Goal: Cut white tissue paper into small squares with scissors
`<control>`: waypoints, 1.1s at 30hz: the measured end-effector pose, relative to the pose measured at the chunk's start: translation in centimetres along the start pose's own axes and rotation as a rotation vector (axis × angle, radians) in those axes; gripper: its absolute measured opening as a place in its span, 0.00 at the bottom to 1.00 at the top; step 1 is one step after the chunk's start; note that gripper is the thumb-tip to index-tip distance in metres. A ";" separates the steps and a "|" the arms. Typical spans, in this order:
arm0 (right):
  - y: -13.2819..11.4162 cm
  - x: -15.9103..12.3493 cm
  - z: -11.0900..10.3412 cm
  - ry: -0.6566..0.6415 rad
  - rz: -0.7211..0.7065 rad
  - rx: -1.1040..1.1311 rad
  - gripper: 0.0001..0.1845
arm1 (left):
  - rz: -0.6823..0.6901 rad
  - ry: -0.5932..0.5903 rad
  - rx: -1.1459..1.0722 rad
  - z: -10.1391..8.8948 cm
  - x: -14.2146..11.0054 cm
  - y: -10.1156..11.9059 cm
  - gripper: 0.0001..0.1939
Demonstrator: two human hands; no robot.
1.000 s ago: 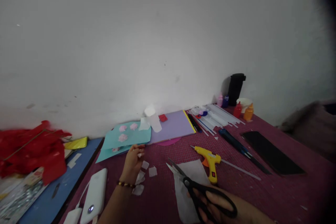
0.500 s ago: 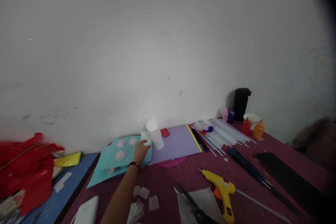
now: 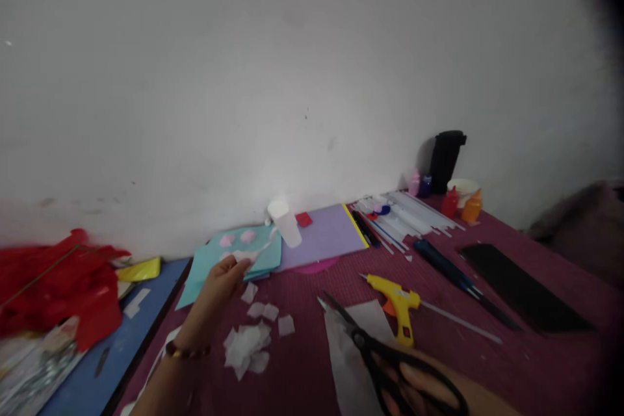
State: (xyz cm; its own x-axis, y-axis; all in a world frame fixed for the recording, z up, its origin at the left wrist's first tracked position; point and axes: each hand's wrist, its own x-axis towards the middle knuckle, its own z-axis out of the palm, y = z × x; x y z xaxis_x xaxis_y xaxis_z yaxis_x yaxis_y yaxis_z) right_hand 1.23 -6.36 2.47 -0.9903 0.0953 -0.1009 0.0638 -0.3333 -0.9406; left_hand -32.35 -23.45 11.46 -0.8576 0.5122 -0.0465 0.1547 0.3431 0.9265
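My left hand [image 3: 227,278] is pinched closed on a thin whitish strip of paper [image 3: 251,255], held above the light-blue sheets [image 3: 197,276]. Pale pink crumpled tufts [image 3: 247,236] rest on those sheets. Low in view, my right hand [image 3: 419,383] grips black-handled scissors [image 3: 359,338], its fingers at the handle loops. The scissor blades stand slightly apart over a white sheet [image 3: 341,364]. Small cut white paper pieces [image 3: 247,346] lie between my hands. A white, cylinder-like thing [image 3: 287,227] leans near the wall, beyond the left hand.
On the right are a yellow glue gun [image 3: 402,304], a blue-handled tool [image 3: 441,263], a dark slab [image 3: 521,286], glue sticks [image 3: 409,214] and paint bottles [image 3: 472,207]. A lilac sheet [image 3: 324,234] lies at the back. Red material [image 3: 53,279] is heaped at left.
My left hand has drawn back toward me and left from beside the white cylinder-like thing, now with the strip pinched. My right hand has come into view, holding the scissors.
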 end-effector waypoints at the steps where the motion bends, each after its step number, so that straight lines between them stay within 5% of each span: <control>1: 0.3 0.1 0.1 -0.035 -0.016 0.017 0.29 | -0.012 -0.016 -0.013 0.2 -2.7 0.0 0.16; 6: 1.2 0.6 0.1 -0.105 -0.072 0.132 0.30 | 0.046 -0.252 -0.027 5.2 -13.5 -2.7 0.12; 9: 1.3 0.4 -0.1 -0.090 -0.061 0.177 0.28 | 0.030 -0.446 -0.042 8.9 -17.0 -5.8 0.09; 12: 1.3 0.2 -0.2 -0.060 -0.053 0.142 0.28 | -0.037 -0.549 -0.052 10.5 -18.7 -7.7 0.10; 16: 1.3 0.1 -0.2 -0.043 -0.058 0.088 0.29 | -0.132 -0.450 -0.183 7.9 -17.9 -7.0 0.31; 22: 1.5 0.2 -0.2 -0.058 -0.016 0.049 0.30 | -0.236 -0.187 -0.598 1.9 -12.4 -5.1 0.12; 33: 2.9 0.4 -0.6 -0.079 -0.002 0.063 0.28 | -0.303 -0.169 -0.814 2.3 -10.0 -6.4 0.09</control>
State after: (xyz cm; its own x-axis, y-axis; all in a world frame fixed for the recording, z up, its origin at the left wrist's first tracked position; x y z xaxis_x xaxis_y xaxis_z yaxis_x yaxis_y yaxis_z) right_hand 1.06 -6.74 -0.47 -0.9972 0.0231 -0.0706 0.0560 -0.3914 -0.9185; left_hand -23.69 -28.94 5.14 -0.7117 0.6214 -0.3276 -0.5192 -0.1511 0.8412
